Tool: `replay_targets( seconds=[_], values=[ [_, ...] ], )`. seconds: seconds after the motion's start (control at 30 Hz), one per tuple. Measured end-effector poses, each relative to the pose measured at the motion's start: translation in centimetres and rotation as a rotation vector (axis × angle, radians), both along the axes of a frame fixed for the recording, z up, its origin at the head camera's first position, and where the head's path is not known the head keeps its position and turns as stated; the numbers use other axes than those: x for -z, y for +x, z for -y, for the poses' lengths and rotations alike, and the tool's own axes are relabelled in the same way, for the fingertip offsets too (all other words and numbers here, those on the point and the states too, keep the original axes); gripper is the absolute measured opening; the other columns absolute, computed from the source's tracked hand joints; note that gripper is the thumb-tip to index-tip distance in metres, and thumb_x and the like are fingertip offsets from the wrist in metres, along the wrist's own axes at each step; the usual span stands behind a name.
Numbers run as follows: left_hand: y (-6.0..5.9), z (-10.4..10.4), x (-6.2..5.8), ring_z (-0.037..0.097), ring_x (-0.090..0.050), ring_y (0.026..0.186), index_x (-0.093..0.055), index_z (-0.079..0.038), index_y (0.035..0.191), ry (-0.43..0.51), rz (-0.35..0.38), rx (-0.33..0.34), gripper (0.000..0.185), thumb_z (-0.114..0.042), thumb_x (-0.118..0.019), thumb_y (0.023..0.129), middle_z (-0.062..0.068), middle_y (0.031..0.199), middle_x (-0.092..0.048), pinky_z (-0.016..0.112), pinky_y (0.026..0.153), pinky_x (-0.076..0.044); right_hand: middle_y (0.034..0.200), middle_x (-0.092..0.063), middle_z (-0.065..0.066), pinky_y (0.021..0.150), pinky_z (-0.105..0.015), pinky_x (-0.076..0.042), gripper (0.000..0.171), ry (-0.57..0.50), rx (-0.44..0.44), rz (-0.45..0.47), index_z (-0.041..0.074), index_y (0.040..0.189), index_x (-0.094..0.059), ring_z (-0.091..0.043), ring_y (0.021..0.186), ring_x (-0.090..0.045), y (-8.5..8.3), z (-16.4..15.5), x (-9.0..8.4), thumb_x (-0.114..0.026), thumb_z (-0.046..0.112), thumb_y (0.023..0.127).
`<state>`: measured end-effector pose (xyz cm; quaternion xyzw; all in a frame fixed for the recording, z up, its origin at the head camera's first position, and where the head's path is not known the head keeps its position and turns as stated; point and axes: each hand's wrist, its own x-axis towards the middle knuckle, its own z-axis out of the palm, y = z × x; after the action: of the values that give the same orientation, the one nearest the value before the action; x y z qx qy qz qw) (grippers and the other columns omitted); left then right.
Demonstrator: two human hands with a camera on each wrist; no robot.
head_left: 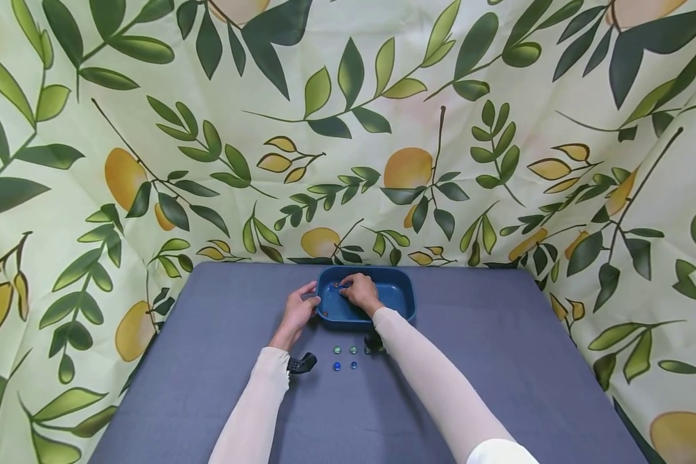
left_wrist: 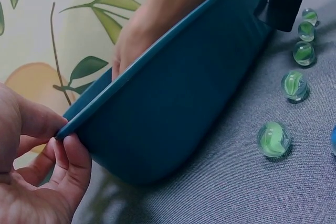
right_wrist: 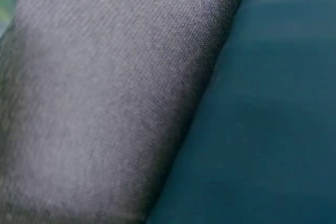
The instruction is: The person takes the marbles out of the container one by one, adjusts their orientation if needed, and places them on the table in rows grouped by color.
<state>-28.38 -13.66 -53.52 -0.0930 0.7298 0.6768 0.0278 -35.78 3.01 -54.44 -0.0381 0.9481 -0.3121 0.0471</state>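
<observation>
Leafy lemon-print fabric (head_left: 383, 116) hangs all around the back and sides, and a counter with a grey-blue woven cloth (head_left: 487, 361) sits in front of it. At the far middle of the counter is a dark blue rectangular plastic tray (head_left: 399, 298). Left hand (head_left: 299, 312) is on the tray's left end, and the left wrist view shows its thumb and fingers (left_wrist: 73, 161) pinching the rim, so that grip is closed on the tray. Right hand (head_left: 359, 291) reaches down inside the tray, fingers curled over a few small marbles (head_left: 335, 284) lying there; can't tell whether that grip actually has one or not. Just near of the tray, a handful of green and blue glass marbles (head_left: 345, 357) sit loose on the cloth. Right wrist view only shows cloth and tray wall up close.
</observation>
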Motion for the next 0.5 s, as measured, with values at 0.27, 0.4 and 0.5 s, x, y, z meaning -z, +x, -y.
replay_targets(
  seconds=[0.27, 0.4, 0.5],
  values=[
    [0.1, -0.3, -0.1, 0.018, -0.055, 0.085, -0.05, -0.008, 0.143, -0.005, -0.002, -0.002, 0.05, -0.003, -0.055, 0.094, 0.015, 0.133, -0.052, 0.025, 0.068, -0.047, 0.108, -0.074, -0.004, 0.089, -0.043, -0.052, 0.017, -0.009, -0.005, -0.045, 0.021, 0.102, -0.078, -0.026, 0.1, -0.066, 0.3, -1.0, -0.7, -0.074, 0.028, 0.086],
    [0.2, -0.3, -0.1, 0.017, -0.053, 0.079, -0.051, -0.006, 0.143, 0.005, -0.01, -0.009, 0.05, -0.001, -0.055, 0.093, 0.016, 0.131, -0.052, 0.025, 0.066, -0.046, 0.095, -0.074, -0.001, 0.082, -0.038, -0.052, 0.017, -0.021, -0.013, -0.064, 0.022, 0.102, -0.078, -0.022, 0.088, -0.066, 0.6, -1.5, -1.2, -0.074, 0.029, 0.087],
    [0.2, -0.2, 0.0, 0.019, -0.053, 0.079, -0.051, -0.006, 0.142, 0.011, -0.018, -0.013, 0.05, 0.0, -0.056, 0.092, 0.016, 0.129, -0.052, 0.026, 0.066, -0.046, 0.081, -0.071, 0.001, 0.07, -0.032, -0.049, 0.019, -0.051, -0.021, -0.079, 0.021, 0.103, -0.077, -0.017, 0.075, -0.061, 1.0, -1.8, -1.7, -0.074, 0.031, 0.087]
  ],
)
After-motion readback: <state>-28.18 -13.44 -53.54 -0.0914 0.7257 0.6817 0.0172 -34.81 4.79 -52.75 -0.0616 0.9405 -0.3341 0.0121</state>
